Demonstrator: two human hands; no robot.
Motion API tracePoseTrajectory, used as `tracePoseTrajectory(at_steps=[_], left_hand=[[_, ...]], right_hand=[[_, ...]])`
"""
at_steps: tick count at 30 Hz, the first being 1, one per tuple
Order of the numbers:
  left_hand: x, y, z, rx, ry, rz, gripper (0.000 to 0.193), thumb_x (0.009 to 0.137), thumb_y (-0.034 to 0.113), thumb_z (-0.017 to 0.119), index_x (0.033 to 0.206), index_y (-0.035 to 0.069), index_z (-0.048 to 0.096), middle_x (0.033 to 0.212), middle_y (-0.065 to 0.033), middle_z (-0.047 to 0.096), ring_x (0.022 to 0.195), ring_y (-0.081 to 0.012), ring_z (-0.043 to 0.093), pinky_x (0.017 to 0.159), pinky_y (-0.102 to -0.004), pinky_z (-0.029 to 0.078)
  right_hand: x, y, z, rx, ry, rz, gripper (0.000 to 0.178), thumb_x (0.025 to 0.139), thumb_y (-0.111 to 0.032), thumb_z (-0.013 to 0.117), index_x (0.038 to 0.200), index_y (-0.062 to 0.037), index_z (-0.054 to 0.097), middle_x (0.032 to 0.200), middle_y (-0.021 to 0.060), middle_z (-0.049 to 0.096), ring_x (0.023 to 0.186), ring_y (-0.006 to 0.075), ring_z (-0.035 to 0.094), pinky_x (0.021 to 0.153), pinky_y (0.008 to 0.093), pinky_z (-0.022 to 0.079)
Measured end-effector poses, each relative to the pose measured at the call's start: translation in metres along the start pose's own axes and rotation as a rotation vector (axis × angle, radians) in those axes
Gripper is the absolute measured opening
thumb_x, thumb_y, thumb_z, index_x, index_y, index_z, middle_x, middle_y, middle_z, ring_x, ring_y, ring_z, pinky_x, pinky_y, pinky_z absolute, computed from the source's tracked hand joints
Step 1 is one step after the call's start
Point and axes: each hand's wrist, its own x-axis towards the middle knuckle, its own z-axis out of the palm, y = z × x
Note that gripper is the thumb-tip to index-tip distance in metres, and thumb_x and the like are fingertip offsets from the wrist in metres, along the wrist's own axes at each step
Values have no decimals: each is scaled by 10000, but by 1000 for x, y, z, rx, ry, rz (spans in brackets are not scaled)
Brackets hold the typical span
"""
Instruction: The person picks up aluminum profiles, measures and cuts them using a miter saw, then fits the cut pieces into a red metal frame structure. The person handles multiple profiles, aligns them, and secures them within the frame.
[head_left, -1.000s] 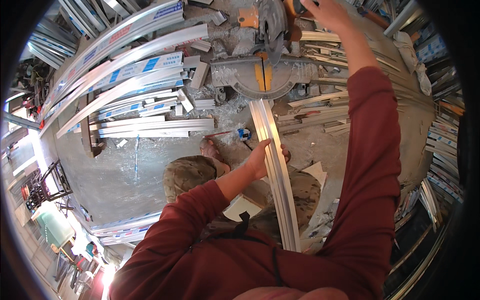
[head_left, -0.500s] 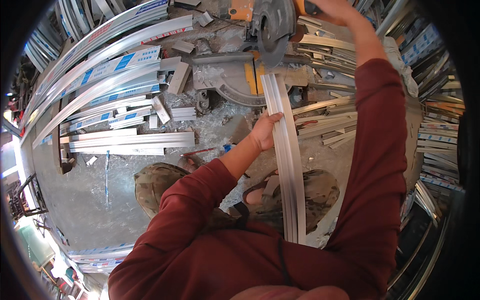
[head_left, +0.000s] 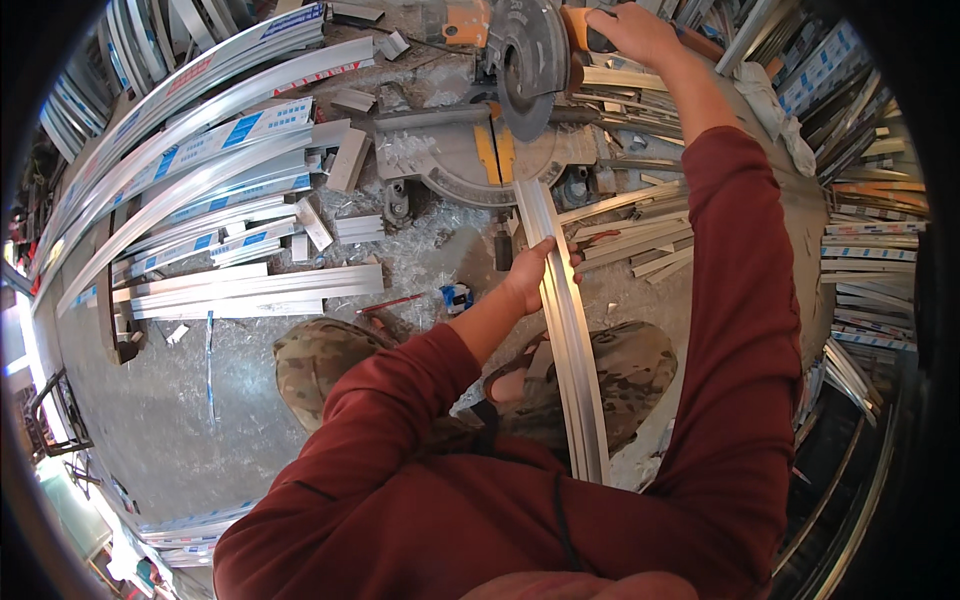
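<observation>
My left hand (head_left: 527, 278) is wrapped round a long silver metal profile (head_left: 565, 330), its fingertips showing on the right side. The profile runs from my lap away from me, its far end at the front edge of the saw's round base (head_left: 420, 150). Up at the top, my right hand (head_left: 640, 38) grips the orange and black handle of a miter saw (head_left: 522, 70). The saw's round blade is raised above the yellow slot plates (head_left: 495, 150) of the base.
Long profiles with blue-printed film (head_left: 230, 130) lie at the left, beside short offcuts (head_left: 348, 160). Thin strips (head_left: 640, 240) are piled right of the saw. A red pencil (head_left: 390, 303) and a blue and white tape measure (head_left: 457, 297) rest on the floor near my left forearm.
The profile's far end has drawn back toward me, off the saw base, and the profile has turned slightly. My left fingers now show beyond its right edge. My right hand stays on the handle.
</observation>
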Motion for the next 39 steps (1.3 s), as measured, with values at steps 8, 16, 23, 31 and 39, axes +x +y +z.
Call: tracePoseTrajectory(at_steps=[8, 16, 23, 31, 39], left_hand=[[-17, -3, 24, -63, -34, 159, 251, 1045, 267, 370, 1113, 34, 438, 916, -87, 596, 751, -210, 574, 643, -406, 555], [-20, 9, 26, -25, -118, 194, 272, 1055, 298, 329, 1114, 57, 438, 922, -81, 582, 756, -206, 559, 678, -401, 551], [-25, 14, 40, -5, -105, 191, 250, 1051, 292, 352, 1104, 58, 424, 923, -82, 578, 761, -214, 568, 680, -411, 552], [-18, 10, 38, 24, -159, 187, 272, 1051, 310, 346, 1092, 55, 432, 934, -76, 586, 766, -220, 576, 691, -405, 556], [-18, 11, 37, 44, -146, 154, 252, 1050, 296, 358, 1077, 55, 427, 924, -80, 591, 757, -215, 583, 675, -407, 563]], right_hand=[[-10, 20, 28, -131, 63, -47, 642, 895, -599, 429, 998, -27, 702, 978, 197, 683, 905, 364, 644, 776, 467, 496], [-18, 26, 42, -134, 177, -37, 680, 877, -618, 419, 794, -16, 725, 777, 200, 681, 744, 387, 651, 691, 479, 504], [-31, 16, 38, -138, 189, -12, 657, 881, -592, 427, 812, -14, 731, 794, 207, 685, 775, 393, 660, 704, 477, 513], [-37, 15, 41, -126, 114, 32, 653, 873, -606, 421, 923, -31, 727, 869, 247, 675, 845, 420, 645, 754, 493, 501], [-43, 14, 43, -120, 163, 19, 647, 875, -598, 429, 882, -25, 729, 824, 242, 674, 813, 415, 651, 738, 487, 506]])
